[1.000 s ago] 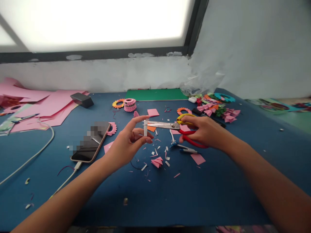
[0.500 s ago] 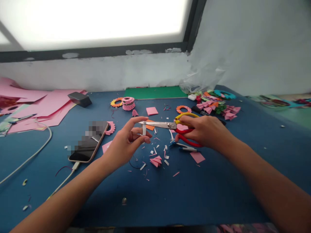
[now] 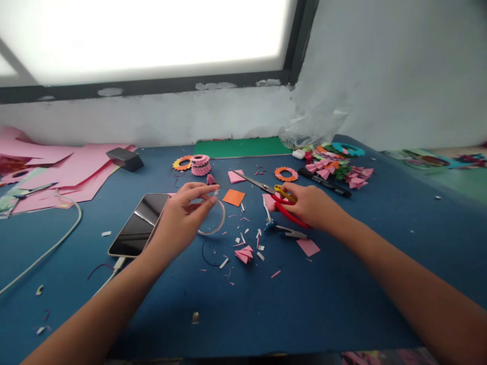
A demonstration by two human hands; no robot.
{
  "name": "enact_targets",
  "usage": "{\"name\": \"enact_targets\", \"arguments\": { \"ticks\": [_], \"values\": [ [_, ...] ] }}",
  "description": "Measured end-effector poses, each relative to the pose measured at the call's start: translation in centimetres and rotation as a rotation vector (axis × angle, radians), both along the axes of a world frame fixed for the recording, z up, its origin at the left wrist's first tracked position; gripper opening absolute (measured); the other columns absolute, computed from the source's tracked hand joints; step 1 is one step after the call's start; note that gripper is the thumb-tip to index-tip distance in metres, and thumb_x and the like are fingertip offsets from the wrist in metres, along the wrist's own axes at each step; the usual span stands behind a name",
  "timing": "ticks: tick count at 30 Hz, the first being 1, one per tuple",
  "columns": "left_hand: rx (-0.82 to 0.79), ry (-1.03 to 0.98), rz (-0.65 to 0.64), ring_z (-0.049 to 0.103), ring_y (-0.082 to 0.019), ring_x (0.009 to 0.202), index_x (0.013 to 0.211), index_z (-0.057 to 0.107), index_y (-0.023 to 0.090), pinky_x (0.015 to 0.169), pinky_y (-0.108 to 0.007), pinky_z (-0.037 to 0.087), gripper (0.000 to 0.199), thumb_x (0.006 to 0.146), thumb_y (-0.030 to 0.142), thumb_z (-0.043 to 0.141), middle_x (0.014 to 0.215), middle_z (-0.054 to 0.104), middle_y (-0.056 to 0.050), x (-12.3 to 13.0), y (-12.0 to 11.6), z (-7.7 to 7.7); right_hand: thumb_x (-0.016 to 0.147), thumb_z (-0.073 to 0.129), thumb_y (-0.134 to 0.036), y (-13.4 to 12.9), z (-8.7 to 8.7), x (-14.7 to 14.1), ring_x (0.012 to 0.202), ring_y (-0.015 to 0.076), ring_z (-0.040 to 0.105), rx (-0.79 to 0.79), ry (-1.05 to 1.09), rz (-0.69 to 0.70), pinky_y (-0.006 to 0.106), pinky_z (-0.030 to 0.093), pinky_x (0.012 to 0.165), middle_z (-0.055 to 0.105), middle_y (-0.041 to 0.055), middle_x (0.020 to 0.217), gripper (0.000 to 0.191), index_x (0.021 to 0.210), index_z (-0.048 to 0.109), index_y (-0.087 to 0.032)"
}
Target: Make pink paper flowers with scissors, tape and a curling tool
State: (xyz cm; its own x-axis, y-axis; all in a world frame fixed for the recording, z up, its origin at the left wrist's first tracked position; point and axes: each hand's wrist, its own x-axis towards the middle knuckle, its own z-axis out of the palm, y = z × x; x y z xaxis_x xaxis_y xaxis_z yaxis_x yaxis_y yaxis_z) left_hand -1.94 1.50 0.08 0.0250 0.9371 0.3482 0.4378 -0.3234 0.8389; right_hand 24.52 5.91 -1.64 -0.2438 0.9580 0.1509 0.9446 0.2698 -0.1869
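- Nearby, a phone (image 3: 139, 225) lies beside the left hand (image 3: 182, 215), whose wrist covers part of its edge; a pale cable (image 3: 119, 263) plugs into it.
- Behind, a green board (image 3: 241, 148) lies flat along the wall side of the desk (image 3: 323, 299), with a clear plastic bag (image 3: 314, 129) at its right end.
- Pink sheets (image 3: 79, 165) overlap at far left, a black box (image 3: 125, 158) on their edge.
- The left hand's grip is narrow: thumb and forefinger pinch a small white piece (image 3: 215, 192) above the desk; a clear ring (image 3: 222, 220) shows just below the fingers, its contact with them unclear.
- The right hand (image 3: 314, 205) has its grip closed around the handles of the scissors (image 3: 268, 189), which are raised over the desk, blades pointing up and left, apart from the white piece.
- The scissors have slim metal blades, together or nearly so, and red and yellow handles that partly hide a pink square (image 3: 268, 202).
- Counted: one pair of scissors, one phone, one black marker (image 3: 324, 182), one orange square (image 3: 234, 197); the many paper scraps (image 3: 224, 262) are too small to count surely.
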Motion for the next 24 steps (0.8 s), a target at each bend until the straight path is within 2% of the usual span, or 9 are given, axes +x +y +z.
{"name": "enact_targets", "arguments": {
  "ticks": [4,8,10,15,19,24],
  "values": [
    [-0.156,-0.426,0.013,0.064,-0.014,0.078,0.090,0.072,0.019,0.080,-0.029,0.052,0.019,0.073,0.026,0.071,0.084,0.071,-0.002,0.3,-0.3,0.6,0.084,0.045,-0.048,-1.1,-0.1,-1.3,0.061,0.0179,0.059,-0.081,0.102,0.106,0.024,0.034,0.049,0.067,0.0029,0.075,0.025,0.085,0.048,-0.023],
    [-0.152,-0.595,0.039,0.062,-0.009,0.067,0.080,0.073,0.019,0.069,-0.021,0.053,0.014,0.067,0.022,0.076,0.081,0.072,-0.001,0.6,-0.4,0.7,0.078,0.050,-0.056,-2.4,0.0,-2.5,0.058,0.0188,0.055,-0.128,0.142,0.143,0.025,0.034,0.048,0.061,0.0004,0.068,0.036,0.090,0.041,-0.024],
    [-0.107,-0.631,0.056,0.061,-0.007,0.063,0.082,0.073,0.019,0.063,-0.016,0.052,0.016,0.066,0.018,0.076,0.076,0.071,0.001,0.8,-0.4,0.8,0.076,0.052,-0.057,-2.8,0.1,-2.9,0.059,0.0192,0.055,-0.148,0.152,0.152,0.025,0.034,0.049,0.060,0.0002,0.068,0.039,0.092,0.039,-0.024],
    [0.026,-0.662,0.034,0.061,-0.006,0.057,0.113,0.061,0.024,0.053,-0.014,0.053,0.051,0.065,0.016,0.077,0.067,0.070,0.005,1.0,-0.7,0.7,0.075,0.052,-0.059,-3.4,0.2,-3.4,0.060,0.0214,0.057,-0.157,0.140,0.157,0.027,0.034,0.050,0.061,0.0012,0.070,0.044,0.097,0.041,-0.023],
    [0.152,-0.659,0.080,0.063,-0.008,0.058,0.108,0.063,0.024,0.052,-0.014,0.055,0.045,0.065,0.016,0.077,0.068,0.071,0.004,1.1,-0.8,0.5,0.073,0.051,-0.063,-3.7,0.2,-3.7,0.062,0.0245,0.059,-0.119,0.083,0.154,0.028,0.034,0.049,0.061,0.0040,0.073,0.051,0.101,0.042,-0.022],
    [0.192,-0.614,0.112,0.064,-0.008,0.058,0.102,0.063,0.023,0.051,-0.014,0.056,0.037,0.067,0.017,0.076,0.068,0.071,0.004,1.2,-1.1,0.1,0.072,0.049,-0.067,-4.0,0.2,-3.9,0.062,0.0253,0.059,-0.086,0.082,0.159,0.028,0.033,0.049,0.061,0.0044,0.071,0.055,0.101,0.043,-0.021]
  ]
}}
